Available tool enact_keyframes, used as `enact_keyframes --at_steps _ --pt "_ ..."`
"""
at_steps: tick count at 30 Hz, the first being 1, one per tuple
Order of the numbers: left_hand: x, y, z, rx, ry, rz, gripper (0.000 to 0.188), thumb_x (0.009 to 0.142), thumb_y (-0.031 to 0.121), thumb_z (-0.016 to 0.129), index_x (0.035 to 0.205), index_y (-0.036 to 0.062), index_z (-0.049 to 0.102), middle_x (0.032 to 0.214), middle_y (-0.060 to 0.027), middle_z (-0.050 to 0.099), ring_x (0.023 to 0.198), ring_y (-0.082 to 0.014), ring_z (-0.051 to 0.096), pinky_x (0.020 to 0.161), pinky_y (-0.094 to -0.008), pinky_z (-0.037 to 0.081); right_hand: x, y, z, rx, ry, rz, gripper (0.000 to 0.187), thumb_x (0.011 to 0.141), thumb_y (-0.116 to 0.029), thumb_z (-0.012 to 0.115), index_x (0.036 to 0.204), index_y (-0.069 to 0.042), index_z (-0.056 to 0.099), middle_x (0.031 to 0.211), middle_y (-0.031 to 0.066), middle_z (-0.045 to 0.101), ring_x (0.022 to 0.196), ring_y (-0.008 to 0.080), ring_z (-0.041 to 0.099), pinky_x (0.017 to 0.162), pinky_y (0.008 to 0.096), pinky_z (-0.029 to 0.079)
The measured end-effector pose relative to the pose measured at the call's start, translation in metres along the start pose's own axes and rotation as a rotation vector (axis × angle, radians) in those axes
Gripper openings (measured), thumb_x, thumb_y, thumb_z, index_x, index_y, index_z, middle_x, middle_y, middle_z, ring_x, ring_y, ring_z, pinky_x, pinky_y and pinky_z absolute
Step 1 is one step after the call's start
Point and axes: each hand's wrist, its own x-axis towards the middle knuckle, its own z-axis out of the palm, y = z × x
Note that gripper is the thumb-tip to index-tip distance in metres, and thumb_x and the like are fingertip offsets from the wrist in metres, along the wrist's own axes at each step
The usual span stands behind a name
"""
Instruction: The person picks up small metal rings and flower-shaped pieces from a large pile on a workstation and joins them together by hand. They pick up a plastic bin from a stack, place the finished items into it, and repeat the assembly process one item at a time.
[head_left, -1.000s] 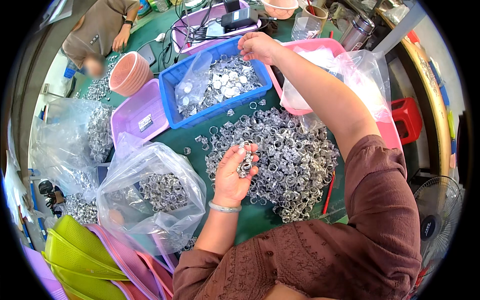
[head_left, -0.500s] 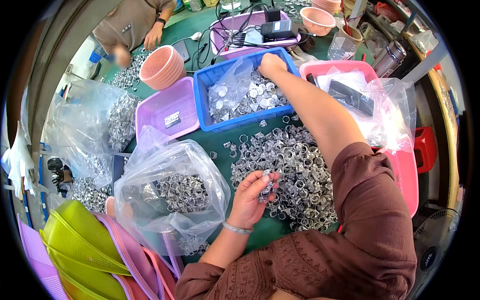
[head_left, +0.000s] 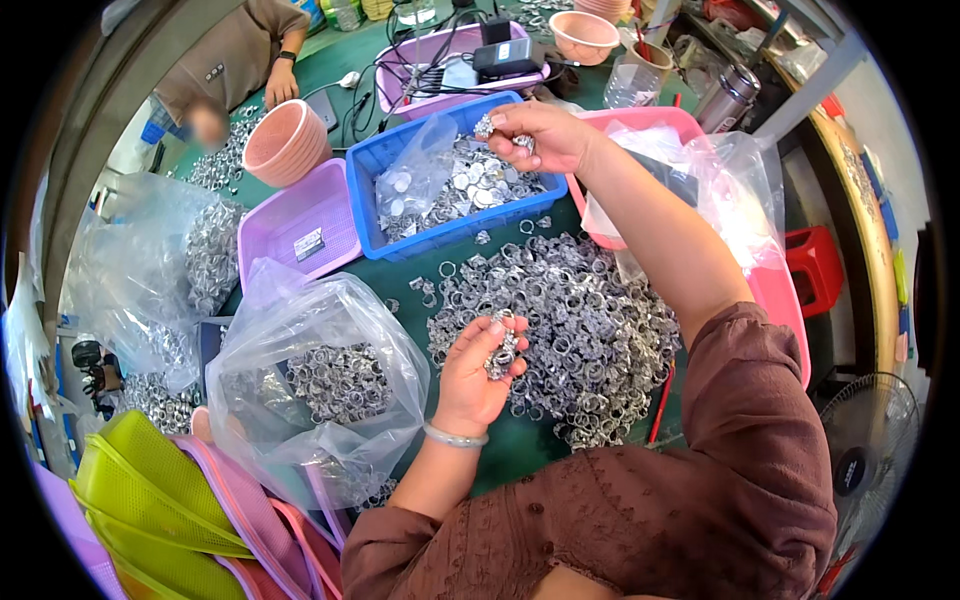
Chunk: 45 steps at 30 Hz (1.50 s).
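My left hand (head_left: 470, 388), with a bangle on its wrist, is closed around several silver-coloured metal rings (head_left: 500, 358) at the near left side of a large pile of similar rings (head_left: 570, 310). My right hand (head_left: 552, 138) is raised over the right part of a blue basket (head_left: 440, 242). Its fingertips pinch a silver ring (head_left: 485, 126) with an ornate head, and more ring pieces show under the curled fingers. In the basket are loose rings, flat silver discs (head_left: 482, 185) and a clear plastic bag (head_left: 420, 165).
An open plastic bag of rings (head_left: 340, 385) stands left of the pile. Around the table are a purple basket (head_left: 262, 240), stacked pink baskets (head_left: 285, 145), a pink tray (head_left: 790, 330) and a red stick (head_left: 661, 405). Another person's hand (head_left: 281, 82) rests at the far left.
My right hand has lifted out of the blue basket with rings in its fingers. My left hand still holds its rings, turned slightly upward. The whole view has shifted a little.
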Motion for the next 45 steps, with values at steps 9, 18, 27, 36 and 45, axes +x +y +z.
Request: enact_keyframes --at_steps 9,18,27,36,45 --pt "-0.025 0.002 0.01 0.128 -0.027 0.175 0.012 0.085 0.014 0.05 0.091 0.0052 0.054 0.094 -0.0101 0.057 0.077 -0.0176 0.053 0.056 -0.0269 0.042 -0.092 0.074 0.092 0.488 -0.039 -0.204 0.032 0.078 -0.015 0.051 0.108 -0.004 0.047 0.089 0.0094 0.056 0.057 0.0116 0.04 0.044 0.0213 0.034" --pt "-0.07 -0.032 -0.012 0.471 -0.042 0.436 0.015 0.08 0.005 0.058 0.094 0.0046 0.06 0.087 -0.0007 0.059 0.069 -0.0058 0.051 0.054 -0.0186 0.041 -0.157 0.121 0.16 -0.114 0.132 -0.053 0.025 0.079 -0.012 0.061 0.102 -0.002 0.055 0.07 -0.0021 0.051 0.049 0.0015 0.037 0.039 0.0151 0.027" --pt "-0.11 -0.085 -0.054 0.656 -0.134 0.548 0.015 0.08 0.006 0.057 0.095 0.002 0.06 0.085 -0.0013 0.058 0.073 -0.0081 0.052 0.055 -0.0208 0.041 -0.207 0.191 0.186 -0.442 0.111 -0.266 0.025 0.079 -0.007 0.061 0.103 0.001 0.058 0.086 0.001 0.06 0.077 0.0063 0.053 0.068 0.0201 0.043" --pt "-0.155 -0.122 -0.072 0.662 -0.214 0.481 0.02 0.08 0.002 0.054 0.1 0.0016 0.06 0.087 -0.0022 0.059 0.073 -0.0089 0.053 0.055 -0.0213 0.042 -0.261 0.228 0.224 -0.401 0.173 -0.259 0.024 0.081 -0.009 0.059 0.104 -0.001 0.059 0.085 -0.0002 0.06 0.067 0.0017 0.048 0.056 0.016 0.038" --pt "-0.163 -0.127 -0.076 0.672 -0.19 0.414 0.02 0.08 0.002 0.054 0.1 0.0006 0.059 0.089 -0.0032 0.06 0.074 -0.0099 0.054 0.055 -0.0221 0.042 -0.271 0.241 0.23 -0.381 0.217 -0.246 0.024 0.081 -0.011 0.06 0.103 0.0 0.059 0.087 0.0028 0.061 0.079 0.0063 0.053 0.071 0.0215 0.043"
